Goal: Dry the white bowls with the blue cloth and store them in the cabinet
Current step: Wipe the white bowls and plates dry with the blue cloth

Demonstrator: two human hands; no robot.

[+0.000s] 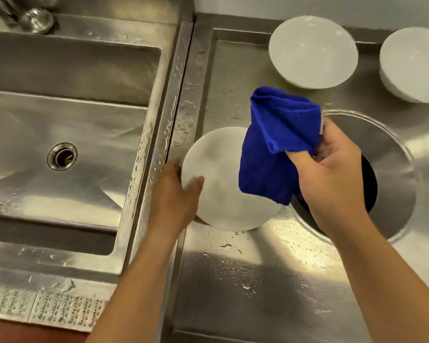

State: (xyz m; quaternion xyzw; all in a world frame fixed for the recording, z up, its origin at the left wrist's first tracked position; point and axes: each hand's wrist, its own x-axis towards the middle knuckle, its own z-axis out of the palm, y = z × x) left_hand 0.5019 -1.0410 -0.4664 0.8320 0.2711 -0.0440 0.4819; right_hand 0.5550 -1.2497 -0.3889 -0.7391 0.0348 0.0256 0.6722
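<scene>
Over the wet steel worktop [245,280] the left hand [176,194] clasps the near white bowl's [216,179] left rim, thumb inside, mouth tilted up; the right hand [337,174] pinches the blue cloth [275,147] above it — cloth hanging lengthwise down. Two more bowls [312,52] sit beyond, a round opening [386,169] right, the sink [65,134] left — bare steel nearer

No readable text, labels, numbers or signs appear anywhere.
</scene>
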